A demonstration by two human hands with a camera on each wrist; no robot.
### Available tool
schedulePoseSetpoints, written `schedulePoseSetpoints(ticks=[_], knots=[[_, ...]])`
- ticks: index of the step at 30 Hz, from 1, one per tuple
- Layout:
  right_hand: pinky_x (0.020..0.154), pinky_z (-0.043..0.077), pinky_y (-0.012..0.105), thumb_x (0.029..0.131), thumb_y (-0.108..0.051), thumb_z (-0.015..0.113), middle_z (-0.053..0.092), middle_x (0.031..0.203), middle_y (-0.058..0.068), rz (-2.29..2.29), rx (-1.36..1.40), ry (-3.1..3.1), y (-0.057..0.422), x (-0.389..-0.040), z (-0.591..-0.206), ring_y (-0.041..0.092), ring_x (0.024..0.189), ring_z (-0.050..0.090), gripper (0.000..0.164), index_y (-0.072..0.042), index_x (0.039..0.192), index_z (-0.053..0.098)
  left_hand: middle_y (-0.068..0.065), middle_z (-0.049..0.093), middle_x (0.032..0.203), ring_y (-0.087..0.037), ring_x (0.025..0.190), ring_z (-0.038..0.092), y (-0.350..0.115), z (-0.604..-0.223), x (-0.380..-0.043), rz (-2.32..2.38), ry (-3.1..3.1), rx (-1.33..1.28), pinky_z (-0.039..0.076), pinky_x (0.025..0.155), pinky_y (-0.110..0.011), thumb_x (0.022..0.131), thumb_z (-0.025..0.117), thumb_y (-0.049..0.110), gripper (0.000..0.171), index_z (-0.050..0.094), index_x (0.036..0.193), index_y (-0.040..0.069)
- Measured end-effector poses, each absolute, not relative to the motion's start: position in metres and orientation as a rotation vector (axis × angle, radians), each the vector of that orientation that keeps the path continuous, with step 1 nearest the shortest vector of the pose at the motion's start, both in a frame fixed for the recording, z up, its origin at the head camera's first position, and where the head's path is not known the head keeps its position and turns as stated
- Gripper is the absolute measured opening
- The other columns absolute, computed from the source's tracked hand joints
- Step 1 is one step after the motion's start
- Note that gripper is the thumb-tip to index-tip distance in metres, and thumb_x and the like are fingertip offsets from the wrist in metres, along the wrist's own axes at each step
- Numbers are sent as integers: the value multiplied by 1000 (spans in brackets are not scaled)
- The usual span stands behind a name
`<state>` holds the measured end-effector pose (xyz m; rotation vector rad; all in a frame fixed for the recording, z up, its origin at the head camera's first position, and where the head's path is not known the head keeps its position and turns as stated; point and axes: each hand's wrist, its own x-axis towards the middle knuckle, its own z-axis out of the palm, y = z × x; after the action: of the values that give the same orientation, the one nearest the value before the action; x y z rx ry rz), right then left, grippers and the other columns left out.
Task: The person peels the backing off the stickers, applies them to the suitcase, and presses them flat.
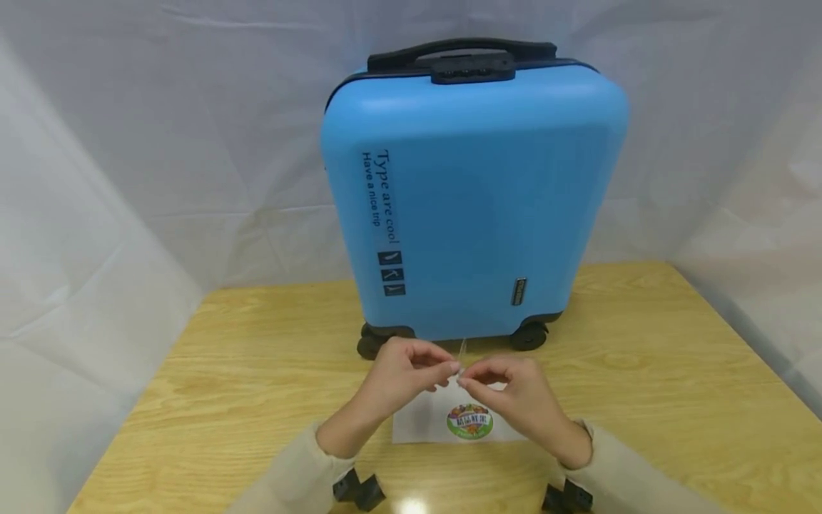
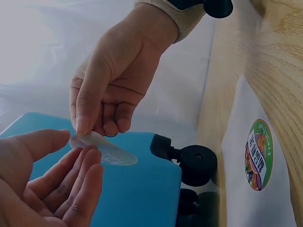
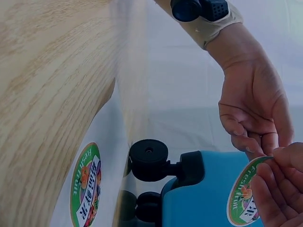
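An oval fruit sticker (image 3: 242, 196), green-rimmed with colourful print, stands on edge between the two hands. Its pale back (image 2: 116, 155) faces the left wrist view; from the head it appears as a thin sliver. My left hand (image 1: 407, 371) pinches the sticker's near end between thumb and fingertips. Right beside it, my right hand (image 1: 514, 392) pinches the same end, thumb against index finger, fingertips almost meeting the left ones. Below the hands, a white sheet (image 1: 417, 421) lies on the table bearing another oval fruit sticker (image 1: 470, 421).
Behind the hands, a blue suitcase (image 1: 488, 207) stands upright on black wheels (image 1: 529, 335), with a black top handle (image 1: 462, 48) and printed lettering on its left side. The wooden table (image 1: 257, 371) is backed by white cloth (image 1: 160, 143).
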<state>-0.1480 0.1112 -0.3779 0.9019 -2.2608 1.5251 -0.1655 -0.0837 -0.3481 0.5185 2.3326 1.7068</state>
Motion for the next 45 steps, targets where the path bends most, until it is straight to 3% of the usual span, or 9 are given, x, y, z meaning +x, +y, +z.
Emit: schedulePoseSetpoints(ticks=[4, 12, 21, 28, 34, 38, 45], knots=[[58, 55, 24, 85, -5, 68, 71, 80, 4, 1488, 922, -2248, 111, -148, -378, 4, 64, 64, 5, -5, 88, 73, -15, 70, 83, -28, 72, 67, -83, -349, -166, 1718, 2301, 515, 56, 63, -42, 86, 70, 22, 20, 72, 92, 4], [57, 55, 24, 84, -5, 69, 71, 79, 2, 1463, 915, -2246, 110, -148, -378, 4, 65, 63, 5, -8, 87, 73, -16, 71, 82, -14, 66, 66, -82, -350, -167, 1761, 2273, 526, 57, 62, -39, 87, 68, 15, 18, 72, 92, -2], [62, 55, 25, 84, -5, 70, 70, 80, 1, 1448, 914, -2234, 113, -151, -378, 6, 70, 64, 5, -8, 87, 72, -13, 71, 84, -21, 71, 68, -84, -347, -167, 1773, 2317, 493, 56, 65, -42, 88, 67, 16, 18, 72, 93, -1], [60, 54, 25, 83, -6, 71, 69, 80, -1, 1418, 835, -2267, 129, -154, -374, 5, 70, 63, 8, -13, 86, 71, -13, 70, 84, -29, 75, 67, -90, -346, -171, 1771, 2352, 548, 57, 66, -37, 88, 66, 15, 18, 71, 92, -2], [60, 54, 25, 84, -6, 70, 69, 81, -2, 1394, 699, -2332, 145, -157, -367, 5, 69, 62, 7, -12, 87, 71, -13, 70, 85, -17, 72, 65, -96, -343, -173, 1764, 2318, 581, 56, 67, -35, 89, 65, 15, 19, 69, 94, -3], [61, 54, 25, 84, -4, 69, 69, 81, -2, 1402, 670, -2354, 152, -159, -363, 5, 70, 63, 6, -10, 87, 70, -13, 70, 85, -18, 73, 65, -99, -341, -174, 1765, 2300, 611, 55, 66, -30, 89, 64, 14, 19, 68, 94, -5], [64, 56, 26, 86, -11, 68, 70, 87, 6, 1604, 623, -2421, 153, -163, -358, 10, 74, 67, 9, -5, 93, 70, -13, 70, 86, -22, 75, 65, -99, -337, -176, 1771, 2285, 639, 56, 68, -33, 90, 64, 13, 19, 68, 95, -4]])
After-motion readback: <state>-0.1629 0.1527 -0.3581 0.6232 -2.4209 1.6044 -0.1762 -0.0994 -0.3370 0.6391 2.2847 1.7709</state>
